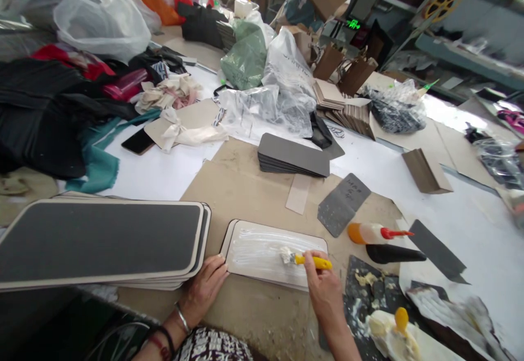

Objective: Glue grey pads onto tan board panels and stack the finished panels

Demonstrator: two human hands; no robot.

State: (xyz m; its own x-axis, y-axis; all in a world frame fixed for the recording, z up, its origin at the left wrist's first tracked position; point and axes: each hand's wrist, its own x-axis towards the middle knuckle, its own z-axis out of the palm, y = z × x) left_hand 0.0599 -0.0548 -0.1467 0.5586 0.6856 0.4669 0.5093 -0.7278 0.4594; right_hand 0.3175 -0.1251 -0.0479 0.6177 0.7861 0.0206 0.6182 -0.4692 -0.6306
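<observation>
My right hand [324,284] is closed round a small yellow-handled brush [305,260] whose glue-clogged bristles rest on a pale board [262,252] with rounded corners, smeared with white glue. My left hand [204,290] lies flat with fingers stretched, pressing the board's left near corner. The board lies on top of similar boards on brown cardboard. Left of it is a stack of boards faced with dark grey sheets [98,243].
A glue bottle [374,234] with a red nozzle lies right of the board, by a black tool [393,253] and a glue-soiled dark mat [368,290]. Farther back are a stack of grey sheets [292,156], a phone [138,141], plastic bags, cloth and brown paper bags.
</observation>
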